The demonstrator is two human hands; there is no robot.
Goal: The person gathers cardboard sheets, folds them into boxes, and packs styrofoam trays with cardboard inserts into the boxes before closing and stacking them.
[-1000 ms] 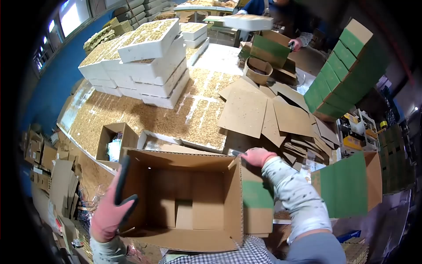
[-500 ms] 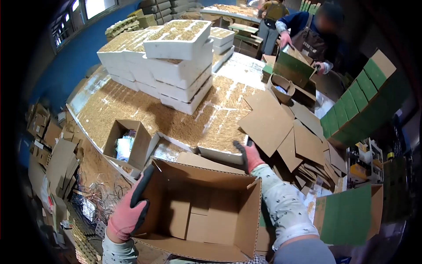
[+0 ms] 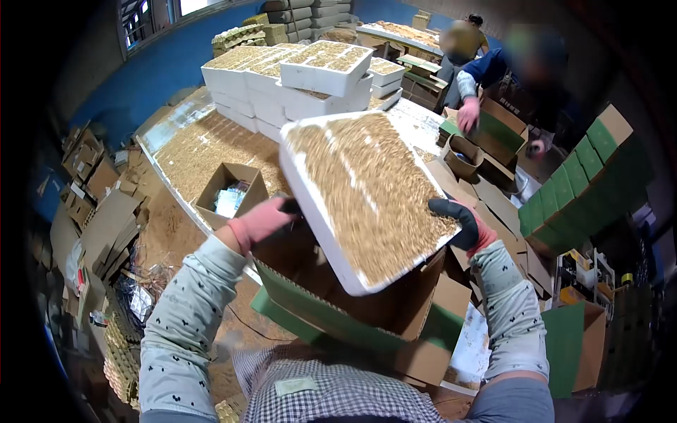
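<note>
A white foam tray [image 3: 363,201], filled level with golden-brown husk-like material, hangs tilted in front of me. My right hand [image 3: 462,225], in a pink and dark glove, grips its right edge, fingers over the rim. At the tray's left wall is my left hand [image 3: 264,222], its dark fingertips curled against the side and partly hidden. Directly below, an open cardboard box [image 3: 310,299] with a green outside stands near my checked apron [image 3: 317,388]. The tray covers much of the box's opening.
Stacked foam trays [image 3: 264,95] stand on the husk-strewn table [image 3: 190,148]. A small box with packets [image 3: 229,201] is at the left. Flat cardboard sheets [image 3: 493,211] and a row of green boxes [image 3: 571,180] lie right. A co-worker [image 3: 522,77] handles a box opposite.
The foam tray has been lifted from the table to above the cardboard box. My left hand has let go of the box's edge and moved to the tray. The view has shifted.
</note>
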